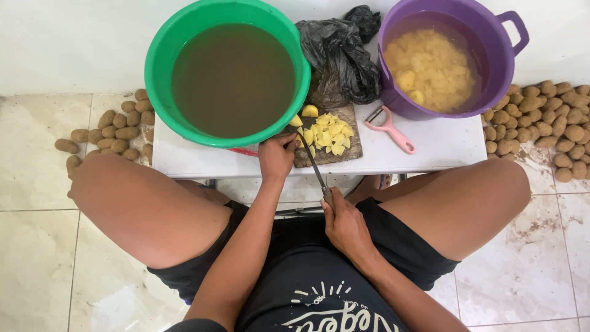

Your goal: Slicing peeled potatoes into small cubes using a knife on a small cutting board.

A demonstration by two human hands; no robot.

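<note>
While you sit with your knees spread around the low white table (430,150), your 2 hands meet near the middle of the frame at a small wooden cutting board (347,154). Your right hand (345,226) is closed around the handle of a knife (313,165); its blade runs as a long diagonal from that hand at lower centre up and leftward to the board's near left corner. Your left hand (276,155) sits right at that corner, fingers curled down beside the blade tip, apparently pinning a potato piece, though what is under them is hidden. So the left hand is the nearer one to the board, and the right hand stands back toward your body along the knife's axis.

On the board, just right of the left hand, lies a heap of 1 colour: yellow potato chunks (329,132). Beyond it, in the upper left, a green basin (161,61) holds murky brown water. In the upper right, a purple bucket (501,67) holds water and many peeled, cut potato pieces. Between these 2 containers lies a crumpled black plastic bag (341,55). A pink peeler (390,127) rests on the table just below the bucket. Unpeeled potatoes (547,126) lie on the floor at right, and a smaller pile (114,129) at left.
</note>
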